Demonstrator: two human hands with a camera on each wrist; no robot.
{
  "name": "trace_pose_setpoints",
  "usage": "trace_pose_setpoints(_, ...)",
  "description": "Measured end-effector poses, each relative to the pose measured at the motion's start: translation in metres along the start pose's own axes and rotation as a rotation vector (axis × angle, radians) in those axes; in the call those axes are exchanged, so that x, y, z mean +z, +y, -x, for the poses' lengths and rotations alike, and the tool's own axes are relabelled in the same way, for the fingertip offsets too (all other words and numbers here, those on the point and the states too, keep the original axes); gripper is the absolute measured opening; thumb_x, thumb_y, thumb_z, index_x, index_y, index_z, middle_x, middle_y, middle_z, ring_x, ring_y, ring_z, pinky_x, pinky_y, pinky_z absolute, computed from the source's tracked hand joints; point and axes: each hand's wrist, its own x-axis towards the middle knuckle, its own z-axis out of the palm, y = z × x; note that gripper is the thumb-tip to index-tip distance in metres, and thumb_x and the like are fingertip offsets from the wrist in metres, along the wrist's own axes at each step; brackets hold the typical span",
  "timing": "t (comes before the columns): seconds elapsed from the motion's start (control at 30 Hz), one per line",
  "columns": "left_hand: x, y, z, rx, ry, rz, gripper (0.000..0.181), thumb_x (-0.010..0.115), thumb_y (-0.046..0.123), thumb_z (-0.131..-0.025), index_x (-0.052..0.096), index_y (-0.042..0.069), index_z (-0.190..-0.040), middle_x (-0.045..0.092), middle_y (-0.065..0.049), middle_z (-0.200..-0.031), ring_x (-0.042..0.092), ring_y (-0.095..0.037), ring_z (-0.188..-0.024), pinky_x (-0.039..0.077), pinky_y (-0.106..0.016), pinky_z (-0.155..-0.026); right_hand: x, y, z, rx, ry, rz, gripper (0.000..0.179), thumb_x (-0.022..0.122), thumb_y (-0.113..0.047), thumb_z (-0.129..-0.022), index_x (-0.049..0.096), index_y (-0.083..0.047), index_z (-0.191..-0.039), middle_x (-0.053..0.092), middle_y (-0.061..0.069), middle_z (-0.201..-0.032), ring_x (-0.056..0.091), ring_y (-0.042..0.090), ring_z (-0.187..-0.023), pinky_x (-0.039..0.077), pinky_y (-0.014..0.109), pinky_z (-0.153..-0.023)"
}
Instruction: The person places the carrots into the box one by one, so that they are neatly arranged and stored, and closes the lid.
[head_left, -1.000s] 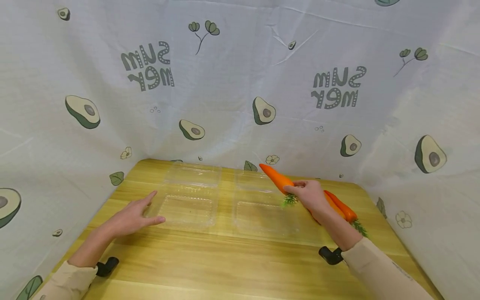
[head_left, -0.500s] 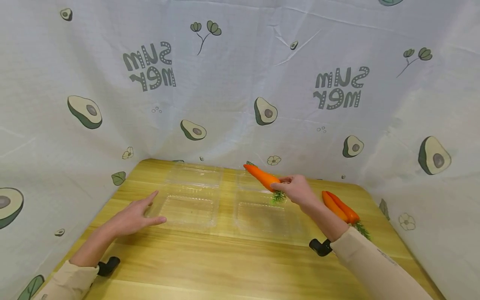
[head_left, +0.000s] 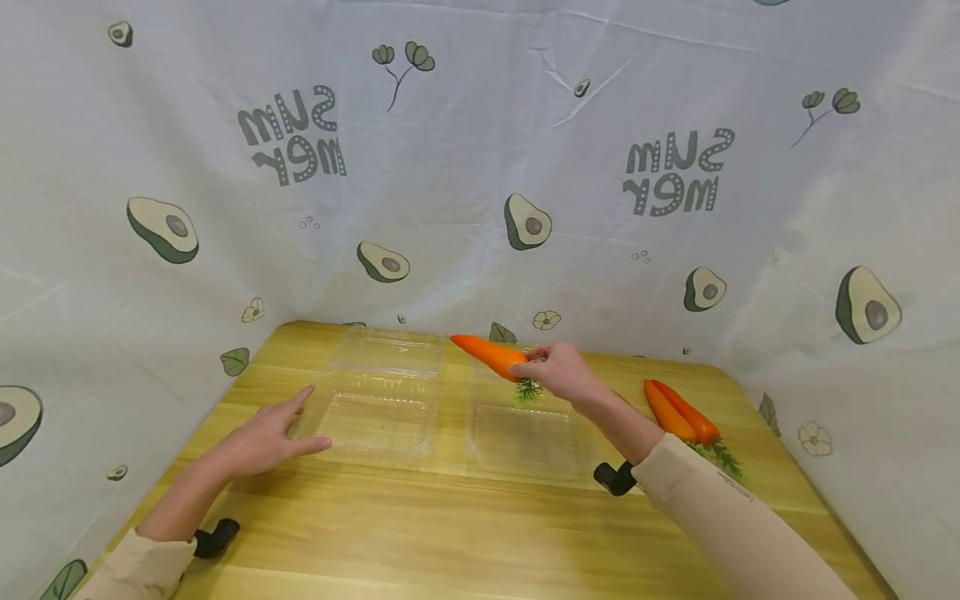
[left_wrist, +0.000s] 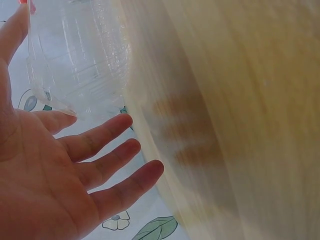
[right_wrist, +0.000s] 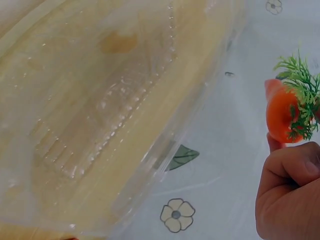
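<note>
An orange carrot with green leaves (head_left: 489, 355) is raised in my right hand (head_left: 564, 372); thumb and fingers pinch its leafy end, and its tip points to the far left. In the head view it overlaps the lid of the right clear plastic clamshell box (head_left: 525, 437). The right wrist view shows the carrot's round top (right_wrist: 280, 115) end-on, above the curled fingers. My left hand (head_left: 262, 435) hovers by the left side of the other clear clamshell box (head_left: 378, 425), fingers spread and holding nothing. Both boxes lie with lids folded back.
Two more orange carrots (head_left: 678, 414) lie together on the right of the wooden table (head_left: 450, 533), leaves toward the near side. Part of another orange shape shows behind the right forearm. A white avocado-print cloth (head_left: 450, 183) hangs behind the table and along its sides.
My right hand has carried the carrot leftward, from near the other carrots to over the right box's far part. The left hand has stayed in place.
</note>
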Motion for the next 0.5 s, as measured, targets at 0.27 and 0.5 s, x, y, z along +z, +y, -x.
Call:
trace_pose_setpoints(0.27, 0.002, -0.001, 0.0, -0.002, 0.008, -0.002, 0.103, 0.067, 0.055, -0.092, 0.017, -0.006, -0.158, 0.042, -0.038, -0.147, 0.045, -0.054, -0.134, 0.037, -0.068, -0.106, 0.015, -0.015, -0.008, -0.03, -0.05, 0.044, 0.052, 0.078, -0.033, -0.086, 0.068, -0.001, -0.126, 0.067, 0.015, -0.129, 0.058, 0.027, -0.105, 0.045, 0.034, -0.082)
trace_pose_setpoints(0.5, 0.001, -0.001, 0.0, -0.002, 0.009, -0.002, 0.103, 0.067, 0.054, -0.092, 0.017, -0.006, -0.158, 0.044, -0.039, -0.146, 0.045, -0.054, -0.133, 0.037, -0.069, -0.105, 0.029, -0.029, -0.015, -0.08, -0.112, 0.079, 0.049, 0.078, -0.034, -0.085, 0.072, -0.003, -0.123, 0.066, 0.012, -0.129, 0.051, 0.022, -0.091, 0.037, 0.03, -0.069)
